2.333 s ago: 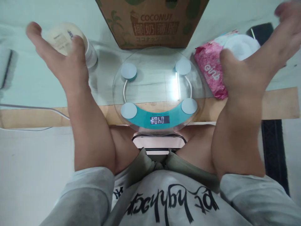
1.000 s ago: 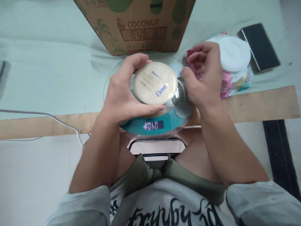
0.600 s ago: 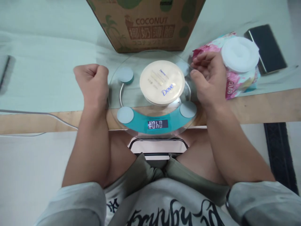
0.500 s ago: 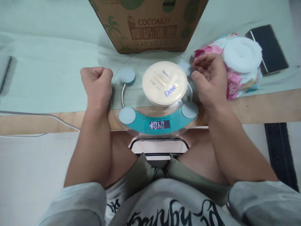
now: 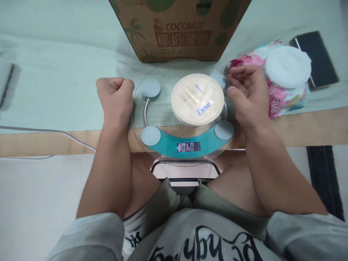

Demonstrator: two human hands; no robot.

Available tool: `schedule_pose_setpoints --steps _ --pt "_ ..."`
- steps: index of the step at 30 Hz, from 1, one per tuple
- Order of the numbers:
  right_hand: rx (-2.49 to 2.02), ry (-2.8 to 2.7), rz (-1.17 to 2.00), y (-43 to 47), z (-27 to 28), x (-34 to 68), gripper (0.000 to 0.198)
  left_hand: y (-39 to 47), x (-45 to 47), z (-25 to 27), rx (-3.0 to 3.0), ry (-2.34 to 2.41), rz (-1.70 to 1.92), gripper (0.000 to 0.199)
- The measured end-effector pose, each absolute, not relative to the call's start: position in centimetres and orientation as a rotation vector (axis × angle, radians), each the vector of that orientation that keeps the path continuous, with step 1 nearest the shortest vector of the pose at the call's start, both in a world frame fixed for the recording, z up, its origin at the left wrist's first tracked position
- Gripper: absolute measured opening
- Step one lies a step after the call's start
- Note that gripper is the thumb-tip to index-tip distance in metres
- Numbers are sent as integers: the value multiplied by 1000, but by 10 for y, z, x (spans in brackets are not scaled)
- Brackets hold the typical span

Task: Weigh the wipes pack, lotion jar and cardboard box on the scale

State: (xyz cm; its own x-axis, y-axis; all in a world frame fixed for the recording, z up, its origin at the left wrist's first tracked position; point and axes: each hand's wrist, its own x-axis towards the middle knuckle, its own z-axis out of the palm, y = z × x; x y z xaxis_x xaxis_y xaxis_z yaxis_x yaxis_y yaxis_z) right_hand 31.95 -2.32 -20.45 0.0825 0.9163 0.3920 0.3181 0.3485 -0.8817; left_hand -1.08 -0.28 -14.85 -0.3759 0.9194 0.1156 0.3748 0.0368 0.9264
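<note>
A cream-coloured Dove jar [image 5: 190, 105] rests on a round glass bathroom scale [image 5: 168, 143] at the front of the table. The scale's lit display faces me. To the left of the glass, my left hand [image 5: 115, 98] is closed in a fist, with nothing visible in it. My right hand [image 5: 251, 94] is by the scale's right rim, fingers loosely curled and thumb apart from them, nothing between them. Just behind its knuckles lies a pink and blue wipes pack [image 5: 274, 96] with a white flip lid.
A brown coconut carton [image 5: 181, 40] stands behind the scale. Beyond the wipes lies a dark phone-like slab [image 5: 317, 59]. A pale cable [image 5: 67, 136] runs along the table's front edge at left, and a grey object [image 5: 5, 83] is at the far left.
The whole scene has shifted slightly right and down, as if the camera tilted. Both hands, the jar and the scale keep their places relative to each other.
</note>
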Motion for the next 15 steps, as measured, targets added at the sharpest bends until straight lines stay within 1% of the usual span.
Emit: schedule_pose_setpoints --steps 3,8,11,15 --pt "-1166 -1482 647 -25 -204 321 61 -4 -10 -147 1310 1781 1340 45" --pt "-1158 -1511 668 -28 -203 323 58 -1 -10 -146 1303 1768 1366 47" --pt "-1130 -1526 669 -27 -205 323 60 -2 -10 -147 1296 1759 1385 45" --pt "-1132 -1524 633 -27 -205 322 57 -3 -10 -148 1297 1747 1402 44"
